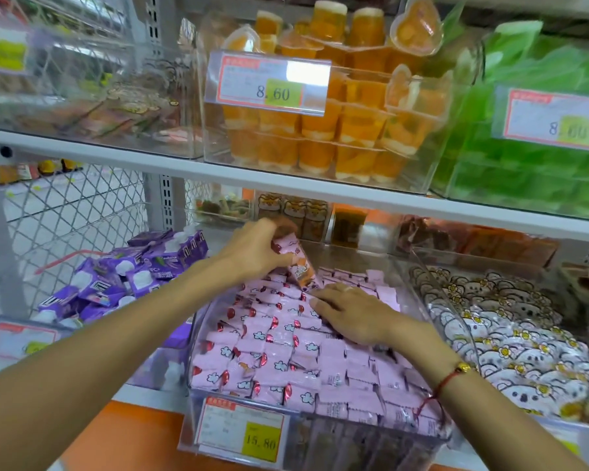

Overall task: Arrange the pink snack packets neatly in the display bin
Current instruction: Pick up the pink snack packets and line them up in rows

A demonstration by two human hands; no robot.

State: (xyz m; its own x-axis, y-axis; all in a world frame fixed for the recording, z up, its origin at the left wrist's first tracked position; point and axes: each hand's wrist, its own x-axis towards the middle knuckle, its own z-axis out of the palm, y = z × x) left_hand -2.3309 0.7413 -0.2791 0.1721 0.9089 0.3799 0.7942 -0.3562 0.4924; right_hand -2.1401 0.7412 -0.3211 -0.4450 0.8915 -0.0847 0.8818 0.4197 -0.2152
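Price tag (pixel 242 434), purple packets (pixel 123 277), koala packets (pixel 510 338)

packets: pink snack packets (pixel 279 338), small, square, printed with white flowers and red marks
layout: overlapping rows, mostly flat, filling the bin from front to back
lifted packets: a few (pixel 295 258) raised at the back, tilted on end
bin: clear plastic display bin (pixel 432 290), on the lower shelf
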